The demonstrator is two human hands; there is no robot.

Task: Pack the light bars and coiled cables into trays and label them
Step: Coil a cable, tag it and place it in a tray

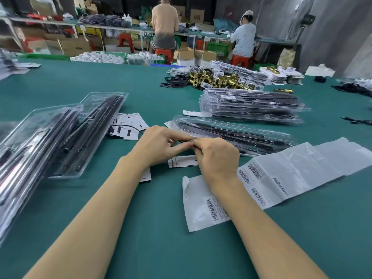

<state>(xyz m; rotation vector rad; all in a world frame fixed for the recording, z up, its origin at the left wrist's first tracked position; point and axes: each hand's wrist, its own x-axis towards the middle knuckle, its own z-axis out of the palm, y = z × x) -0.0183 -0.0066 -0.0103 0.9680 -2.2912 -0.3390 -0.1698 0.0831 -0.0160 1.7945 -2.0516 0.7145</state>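
My left hand (pixel 159 144) and my right hand (pixel 216 158) meet at the table's middle, fingertips pinching a small dark cable (pixel 184 140) between them; most of it is hidden by the fingers. Just behind them lies a clear tray (pixel 231 135) with black light bars inside. A stack of filled clear trays (pixel 251 105) stands further back right. Two more trays with light bars (pixel 94 131) lie at the left. A backing sheet with barcode labels (pixel 261 178) lies under my right wrist.
White printed cards (pixel 128 123) lie behind my left hand, one more card (pixel 181 163) below the hands. A heap of brass lock parts (pixel 217 79) sits at the back. Two people sit at a far bench, backs turned. Green mat (pixel 161 228) shows between my forearms.
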